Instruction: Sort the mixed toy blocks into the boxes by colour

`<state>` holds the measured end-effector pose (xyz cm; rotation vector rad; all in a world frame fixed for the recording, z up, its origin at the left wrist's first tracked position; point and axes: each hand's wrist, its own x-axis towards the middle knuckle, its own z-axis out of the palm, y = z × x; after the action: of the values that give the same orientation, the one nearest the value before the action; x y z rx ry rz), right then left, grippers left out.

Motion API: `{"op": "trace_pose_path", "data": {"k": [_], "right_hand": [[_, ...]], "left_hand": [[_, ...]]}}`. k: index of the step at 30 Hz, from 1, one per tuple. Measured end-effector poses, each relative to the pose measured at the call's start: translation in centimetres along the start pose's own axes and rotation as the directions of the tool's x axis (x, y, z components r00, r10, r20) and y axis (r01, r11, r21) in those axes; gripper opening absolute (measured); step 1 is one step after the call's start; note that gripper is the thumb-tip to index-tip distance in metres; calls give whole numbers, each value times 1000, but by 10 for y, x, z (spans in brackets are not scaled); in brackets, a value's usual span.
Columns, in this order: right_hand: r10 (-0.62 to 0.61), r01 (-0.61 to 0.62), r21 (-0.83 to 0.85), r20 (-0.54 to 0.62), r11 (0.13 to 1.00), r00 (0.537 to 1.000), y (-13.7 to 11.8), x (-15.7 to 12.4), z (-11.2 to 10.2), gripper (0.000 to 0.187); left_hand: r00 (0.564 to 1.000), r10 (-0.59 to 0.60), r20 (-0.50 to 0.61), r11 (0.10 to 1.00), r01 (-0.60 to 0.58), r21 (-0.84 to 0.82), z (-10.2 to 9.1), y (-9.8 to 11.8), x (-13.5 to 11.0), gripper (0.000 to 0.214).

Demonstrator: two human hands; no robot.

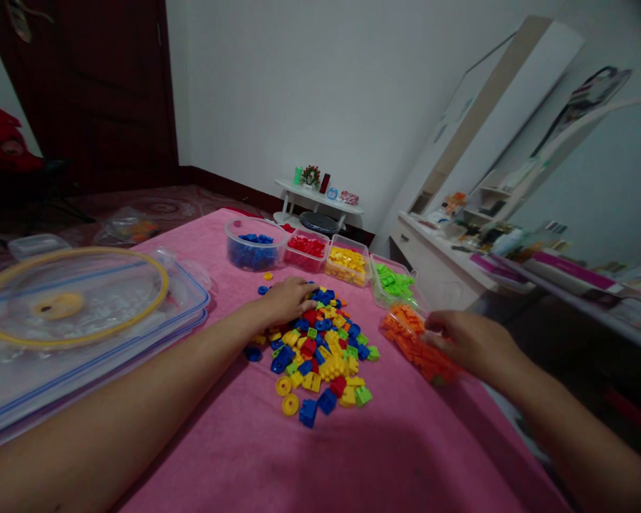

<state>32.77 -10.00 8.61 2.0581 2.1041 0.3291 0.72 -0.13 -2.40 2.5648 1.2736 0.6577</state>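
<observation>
A heap of mixed red, blue, yellow and green toy bricks (323, 349) lies on the pink cloth (310, 456). My left hand (287, 299) rests palm down on the far edge of the heap, fingers curled over some bricks; what it grips is hidden. My right hand (467, 342) sits at the table's right edge, fingers closed on the clear box of orange bricks (417, 342). Behind the heap stand a tub of blue bricks (253, 246), a box of red bricks (305, 251), a box of yellow bricks (347, 262) and a box of green bricks (394, 281).
Clear plastic lids (85, 313), one with a yellow ring, are stacked at the left. A white dresser (438, 263) with clutter stands to the right, a small white table (320, 199) by the far wall, a dark door (101, 92) at the back left.
</observation>
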Motion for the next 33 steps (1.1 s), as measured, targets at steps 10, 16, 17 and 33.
{"op": "trace_pose_path", "data": {"k": [10, 16, 17, 33], "right_hand": [[-47, 60, 96, -135, 994, 990, -21, -34, 32, 27], [-65, 52, -54, -274, 997, 959, -18, -25, 42, 29], [-65, 45, -74, -297, 996, 953, -17, -24, 46, 28], [14, -27, -122, -102, 992, 995, -50, -3, -6, 25]], "left_hand": [[1000, 12, 20, 997, -13, 70, -1, 1, -1, 49], [1000, -4, 28, 999, 2, 53, 0, -1, 0, 48], [1000, 1, 29, 998, -2, 57, 0, 0, 0, 48], [999, 23, 47, 1000, -22, -22, -6, -4, 2, 50]]}}
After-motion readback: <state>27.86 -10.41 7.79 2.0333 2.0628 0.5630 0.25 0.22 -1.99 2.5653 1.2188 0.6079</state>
